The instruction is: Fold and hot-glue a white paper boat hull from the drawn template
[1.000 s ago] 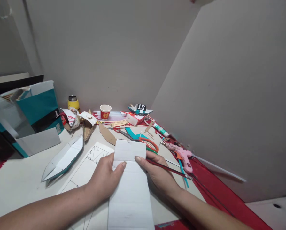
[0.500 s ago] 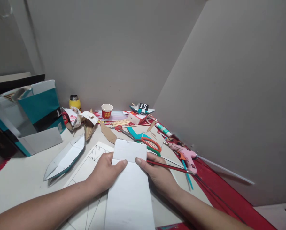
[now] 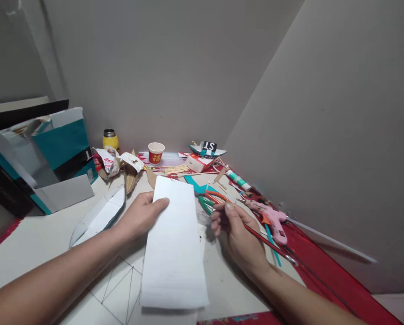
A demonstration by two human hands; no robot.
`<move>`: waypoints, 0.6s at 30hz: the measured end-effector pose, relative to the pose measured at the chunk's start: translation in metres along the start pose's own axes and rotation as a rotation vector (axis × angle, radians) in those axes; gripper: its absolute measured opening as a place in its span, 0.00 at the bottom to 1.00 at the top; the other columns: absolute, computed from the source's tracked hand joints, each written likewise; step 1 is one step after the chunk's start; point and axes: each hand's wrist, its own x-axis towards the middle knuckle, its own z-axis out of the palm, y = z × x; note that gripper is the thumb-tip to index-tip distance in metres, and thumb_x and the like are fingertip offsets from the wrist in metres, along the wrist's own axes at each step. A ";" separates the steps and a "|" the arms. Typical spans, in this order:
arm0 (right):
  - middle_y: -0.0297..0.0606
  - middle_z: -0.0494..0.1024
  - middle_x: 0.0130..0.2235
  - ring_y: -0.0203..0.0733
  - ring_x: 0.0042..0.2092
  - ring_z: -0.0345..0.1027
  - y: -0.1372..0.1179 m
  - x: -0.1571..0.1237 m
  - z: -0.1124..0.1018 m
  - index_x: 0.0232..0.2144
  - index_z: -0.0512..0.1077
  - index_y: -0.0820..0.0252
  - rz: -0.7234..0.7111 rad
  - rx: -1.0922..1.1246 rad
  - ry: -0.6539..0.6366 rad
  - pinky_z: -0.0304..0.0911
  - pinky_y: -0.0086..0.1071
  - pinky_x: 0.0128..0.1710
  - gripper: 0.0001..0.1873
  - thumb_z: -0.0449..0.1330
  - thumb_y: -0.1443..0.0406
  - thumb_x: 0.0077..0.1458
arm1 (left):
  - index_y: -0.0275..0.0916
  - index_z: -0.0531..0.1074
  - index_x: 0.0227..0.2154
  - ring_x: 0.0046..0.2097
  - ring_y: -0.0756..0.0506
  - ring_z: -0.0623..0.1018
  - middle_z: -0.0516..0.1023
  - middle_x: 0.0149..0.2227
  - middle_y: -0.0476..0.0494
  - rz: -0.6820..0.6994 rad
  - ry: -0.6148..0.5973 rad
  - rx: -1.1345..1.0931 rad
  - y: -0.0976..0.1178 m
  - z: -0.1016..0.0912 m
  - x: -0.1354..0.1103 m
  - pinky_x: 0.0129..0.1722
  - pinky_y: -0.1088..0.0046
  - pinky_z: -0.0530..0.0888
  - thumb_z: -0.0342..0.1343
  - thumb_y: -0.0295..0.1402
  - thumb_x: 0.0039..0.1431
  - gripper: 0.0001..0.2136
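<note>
My left hand (image 3: 144, 212) grips the upper left edge of a long white piece of card (image 3: 174, 253), thumb on top and fingers underneath. The card is tilted above the table, its faint crease lines hard to make out. To its right, my right hand (image 3: 239, 230) is apart from the card, closed around a slim red pencil (image 3: 267, 243) whose back end points down to the right. Just beyond the right hand lie orange-handled scissors (image 3: 218, 195) and a green handle (image 3: 204, 205). Under the left forearm is a sheet with drawn lines (image 3: 120, 289).
A folded card boat (image 3: 102, 214) lies on the left, before a teal and white box (image 3: 66, 158). Along the back stand a yellow bottle (image 3: 110, 140) and a red paper cup (image 3: 156, 155). A smaller boat (image 3: 206, 150) and a pink glue gun (image 3: 272, 219) are on the right.
My right hand has let go of the card and moved right and slightly down, keeping the pencil. The card's folded-looking top now appears flat, held by my left hand alone. The view shifted slightly.
</note>
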 end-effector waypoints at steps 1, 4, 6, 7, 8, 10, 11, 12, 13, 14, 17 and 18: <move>0.35 0.77 0.26 0.33 0.22 0.67 0.000 0.000 0.000 0.32 0.73 0.59 -0.021 0.002 0.007 0.60 0.25 0.18 0.17 0.60 0.51 0.57 | 0.33 0.76 0.37 0.30 0.43 0.80 0.82 0.29 0.41 -0.006 -0.016 0.031 0.002 -0.003 0.001 0.28 0.71 0.72 0.59 0.36 0.52 0.13; 0.38 0.79 0.30 0.35 0.24 0.70 0.001 0.000 -0.002 0.35 0.73 0.59 -0.076 -0.028 0.005 0.62 0.26 0.20 0.18 0.56 0.51 0.60 | 0.33 0.76 0.39 0.31 0.42 0.80 0.83 0.32 0.40 -0.037 -0.092 0.128 0.004 -0.012 0.007 0.27 0.72 0.72 0.61 0.33 0.49 0.14; 0.38 0.79 0.32 0.35 0.26 0.70 0.000 -0.002 -0.002 0.34 0.74 0.58 -0.106 -0.069 -0.002 0.63 0.27 0.22 0.16 0.55 0.53 0.61 | 0.33 0.76 0.37 0.30 0.43 0.80 0.83 0.32 0.39 -0.066 -0.150 0.180 0.002 -0.017 0.010 0.26 0.73 0.71 0.61 0.32 0.48 0.13; 0.38 0.79 0.32 0.35 0.27 0.70 -0.001 -0.002 -0.002 0.34 0.74 0.58 -0.113 -0.094 -0.005 0.64 0.27 0.23 0.15 0.56 0.54 0.61 | 0.33 0.77 0.36 0.29 0.44 0.80 0.83 0.32 0.39 -0.080 -0.172 0.204 0.001 -0.019 0.012 0.25 0.73 0.71 0.61 0.32 0.48 0.12; 0.37 0.79 0.33 0.34 0.27 0.70 -0.001 -0.003 -0.002 0.33 0.75 0.58 -0.115 -0.118 -0.009 0.64 0.27 0.23 0.13 0.57 0.55 0.60 | 0.33 0.77 0.34 0.28 0.45 0.79 0.82 0.30 0.40 -0.095 -0.192 0.228 0.000 -0.020 0.013 0.24 0.74 0.70 0.60 0.33 0.48 0.11; 0.37 0.79 0.34 0.34 0.28 0.70 -0.003 -0.005 -0.001 0.33 0.75 0.57 -0.115 -0.165 -0.018 0.64 0.27 0.25 0.08 0.60 0.59 0.58 | 0.34 0.76 0.28 0.22 0.47 0.76 0.81 0.25 0.43 -0.130 -0.225 0.287 0.000 -0.023 0.014 0.21 0.75 0.68 0.60 0.35 0.48 0.08; 0.37 0.79 0.35 0.35 0.29 0.70 -0.004 -0.006 0.000 0.34 0.74 0.57 -0.114 -0.193 -0.020 0.65 0.27 0.26 0.07 0.61 0.60 0.57 | 0.34 0.76 0.24 0.19 0.48 0.73 0.79 0.21 0.44 -0.157 -0.251 0.314 0.000 -0.024 0.014 0.19 0.75 0.66 0.60 0.37 0.48 0.09; 0.37 0.79 0.36 0.35 0.30 0.70 -0.005 -0.006 0.001 0.34 0.74 0.56 -0.114 -0.221 -0.021 0.66 0.28 0.27 0.06 0.62 0.61 0.56 | 0.35 0.74 0.21 0.16 0.49 0.70 0.76 0.17 0.45 -0.189 -0.279 0.354 0.001 -0.026 0.014 0.17 0.75 0.64 0.60 0.39 0.49 0.11; 0.37 0.79 0.37 0.36 0.31 0.71 -0.005 -0.007 0.002 0.35 0.73 0.56 -0.116 -0.245 -0.023 0.66 0.28 0.28 0.05 0.62 0.61 0.56 | 0.36 0.72 0.17 0.14 0.49 0.67 0.72 0.13 0.46 -0.199 -0.289 0.430 0.002 -0.027 0.013 0.15 0.75 0.61 0.59 0.41 0.49 0.14; 0.38 0.79 0.37 0.37 0.32 0.71 -0.005 -0.007 0.002 0.36 0.73 0.56 -0.120 -0.261 -0.031 0.66 0.29 0.29 0.06 0.61 0.61 0.56 | 0.38 0.70 0.14 0.12 0.50 0.64 0.69 0.11 0.48 -0.182 -0.276 0.533 0.004 -0.029 0.012 0.15 0.75 0.58 0.59 0.43 0.50 0.16; 0.39 0.78 0.40 0.38 0.35 0.72 -0.003 -0.007 0.001 0.40 0.69 0.55 -0.170 -0.250 -0.082 0.67 0.31 0.33 0.07 0.59 0.61 0.59 | 0.42 0.62 0.09 0.13 0.52 0.56 0.61 0.10 0.51 -0.012 -0.113 0.849 0.010 -0.029 0.004 0.17 0.73 0.50 0.61 0.45 0.48 0.21; 0.39 0.78 0.41 0.39 0.36 0.72 -0.002 -0.007 0.000 0.40 0.68 0.54 -0.193 -0.245 -0.100 0.67 0.32 0.34 0.07 0.59 0.61 0.59 | 0.42 0.59 0.08 0.15 0.51 0.55 0.60 0.11 0.51 0.063 -0.044 0.922 0.013 -0.026 -0.002 0.18 0.72 0.48 0.62 0.45 0.47 0.22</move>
